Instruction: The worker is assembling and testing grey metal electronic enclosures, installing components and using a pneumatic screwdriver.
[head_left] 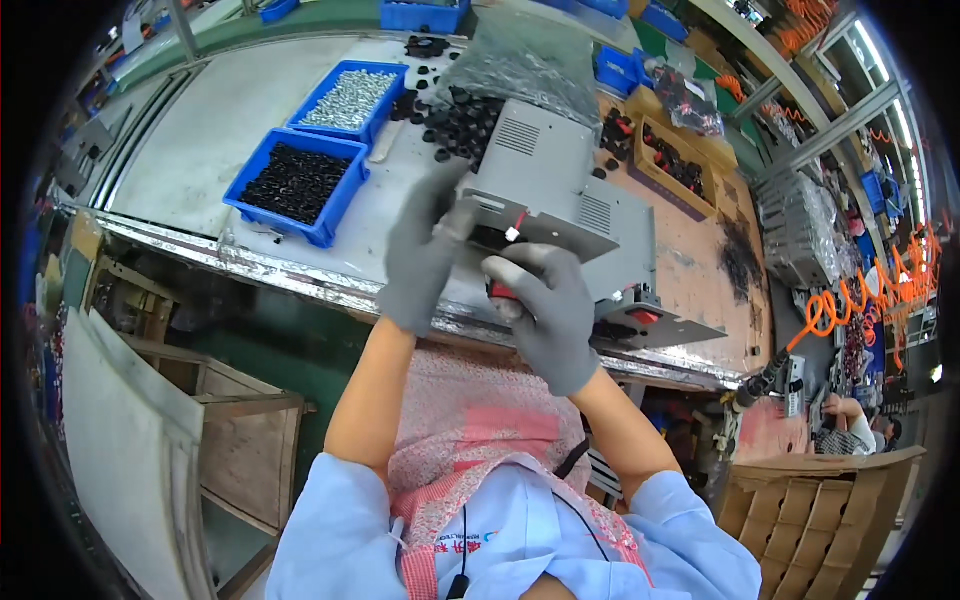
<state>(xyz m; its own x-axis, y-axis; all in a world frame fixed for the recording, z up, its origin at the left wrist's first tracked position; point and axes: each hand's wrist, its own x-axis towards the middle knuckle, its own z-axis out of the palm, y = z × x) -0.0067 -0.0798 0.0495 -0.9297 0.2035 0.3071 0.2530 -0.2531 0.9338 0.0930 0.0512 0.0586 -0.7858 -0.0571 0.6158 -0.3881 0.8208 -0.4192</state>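
Both my hands wear grey gloves. My left hand (pixel 425 250) steadies the near left corner of a grey metal box (pixel 545 170) with vent slots that stands on the workbench. My right hand (pixel 540 300) pinches a small red and black part (pixel 500 291) at the box's open front, next to a red wire with a white connector (pixel 513 232). A second grey metal unit (pixel 650 322) with a red switch lies just to the right.
Two blue bins hold black rings (pixel 295 182) and silvery parts (pixel 350 97). Loose black parts (pixel 460 118) and a clear bag (pixel 525 60) lie behind the box. A wooden tray (pixel 680 160) of red-black parts stands right. Cardboard boxes (pixel 810 520) stand at lower right.
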